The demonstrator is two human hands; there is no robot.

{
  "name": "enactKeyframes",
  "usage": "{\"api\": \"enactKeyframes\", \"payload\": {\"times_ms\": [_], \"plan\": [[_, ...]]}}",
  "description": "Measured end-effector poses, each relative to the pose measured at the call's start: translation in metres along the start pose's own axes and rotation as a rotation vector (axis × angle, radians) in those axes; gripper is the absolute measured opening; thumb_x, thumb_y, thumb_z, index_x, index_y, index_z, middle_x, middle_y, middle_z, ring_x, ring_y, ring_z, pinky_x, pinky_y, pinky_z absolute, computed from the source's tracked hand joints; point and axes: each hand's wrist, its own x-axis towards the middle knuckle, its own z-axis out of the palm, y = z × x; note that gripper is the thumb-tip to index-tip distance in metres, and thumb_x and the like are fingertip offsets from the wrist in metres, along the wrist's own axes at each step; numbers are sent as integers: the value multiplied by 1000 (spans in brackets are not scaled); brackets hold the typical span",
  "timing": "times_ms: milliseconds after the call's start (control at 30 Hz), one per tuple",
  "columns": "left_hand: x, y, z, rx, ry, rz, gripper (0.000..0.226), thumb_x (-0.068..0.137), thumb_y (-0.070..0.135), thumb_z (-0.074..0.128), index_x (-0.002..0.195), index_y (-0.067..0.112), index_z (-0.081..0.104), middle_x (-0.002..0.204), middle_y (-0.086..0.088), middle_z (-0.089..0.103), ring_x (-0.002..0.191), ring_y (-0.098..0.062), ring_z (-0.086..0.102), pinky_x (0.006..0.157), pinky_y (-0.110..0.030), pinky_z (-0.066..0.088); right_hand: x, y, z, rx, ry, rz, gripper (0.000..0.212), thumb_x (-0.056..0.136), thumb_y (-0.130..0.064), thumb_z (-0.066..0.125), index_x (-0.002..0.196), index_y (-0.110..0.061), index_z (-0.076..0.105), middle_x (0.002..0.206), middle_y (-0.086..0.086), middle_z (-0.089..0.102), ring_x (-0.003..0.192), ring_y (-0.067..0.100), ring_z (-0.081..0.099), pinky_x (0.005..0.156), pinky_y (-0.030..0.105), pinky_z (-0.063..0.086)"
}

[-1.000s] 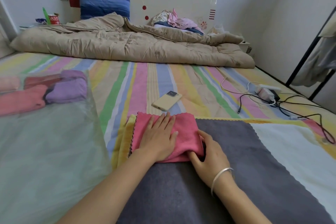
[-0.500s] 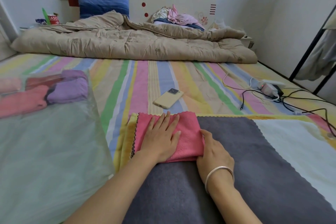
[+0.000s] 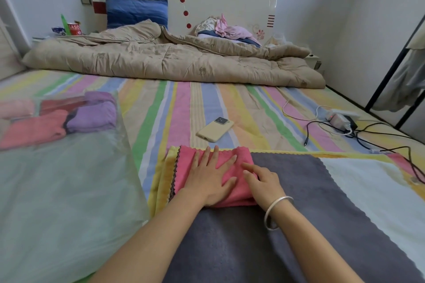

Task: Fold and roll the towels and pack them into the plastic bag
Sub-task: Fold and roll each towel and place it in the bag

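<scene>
Bottom centre of frame, folded pink towel (image 3: pixel 242 155) lies on grey towel (image 3: pixel 299 190). Left hand (image 3: pixel 210 179) flat on it, fingers spread, pressing. Right hand (image 3: pixel 264 181) rests relaxed fingers on its right edge, grasping nothing. Plastic bag (image 3: pixel 57 190) at left holds rolled towels (image 3: pixel 34 128).

The striped bed (image 3: pixel 179 103) carries a quilt (image 3: pixel 161 60), phone (image 3: pixel 215 129), cables (image 3: pixel 368 138), plastic bag (image 3: pixel 57 179) and yellow towel (image 3: pixel 161 174).

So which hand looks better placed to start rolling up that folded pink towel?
Probably the right hand: its fingertips sit at the folded pink towel's right edge, where a roll could begin. The left hand lies flat across the middle, pinning it.
</scene>
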Motion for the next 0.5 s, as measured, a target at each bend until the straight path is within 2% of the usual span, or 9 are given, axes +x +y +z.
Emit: {"api": "enactKeyframes", "payload": {"times_ms": [100,167,267,300,333,400,433,500], "plan": [[-11,-1,-5,-5,160,-64,63,97,49,8,155,26,2,163,-2,-5,149,-15,-13,120,-44,-11,-8,-16,4,-49,66,-61,43,94,-26,48,137,-24,50,137,3,45,125,21,42,105,36,36],[-24,0,-7,43,234,-151,67,94,43,2,155,16,5,163,-3,-2,149,-14,-8,119,-40,-12,-16,-31,6,-163,116,-117,54,88,-21,51,141,-23,43,139,-1,40,125,19,41,98,35,42],[-34,-6,-3,-56,154,-133,62,99,40,22,155,16,9,163,-2,3,150,-15,-4,120,-41,-9,-26,-58,11,-243,168,-240,67,81,-15,53,144,-29,34,135,-4,42,124,19,39,91,36,45],[-33,-10,-4,-215,147,-115,62,96,38,24,154,18,15,162,-1,10,150,-15,2,121,-40,-3,-29,-66,16,-232,177,-277,71,79,-13,53,145,-30,32,132,-4,45,122,19,40,89,36,46],[-31,-13,-7,-490,199,-124,58,95,34,28,151,21,26,160,-1,22,148,-16,13,121,-37,7,-30,-72,21,-213,187,-311,74,78,-10,54,145,-31,31,129,-3,47,120,21,42,88,36,46],[-29,-22,-24,-1276,406,-306,38,98,14,39,134,20,50,142,-4,50,129,-16,48,109,-24,33,-30,-83,34,-176,217,-378,74,76,-8,57,144,-27,35,125,1,53,114,26,47,85,36,44],[-29,-30,-31,-1631,469,-410,35,99,7,42,131,16,53,135,-7,56,117,-14,57,102,-23,40,-30,-87,42,-158,235,-409,69,77,-8,58,142,-24,39,123,4,56,111,28,49,83,35,42],[-32,-49,-40,-2150,424,-524,37,101,11,40,137,8,46,133,-13,57,111,-20,60,98,-31,46,-29,-93,56,-102,271,-453,55,81,-9,60,134,-20,50,113,6,62,104,28,55,77,30,40]]}}
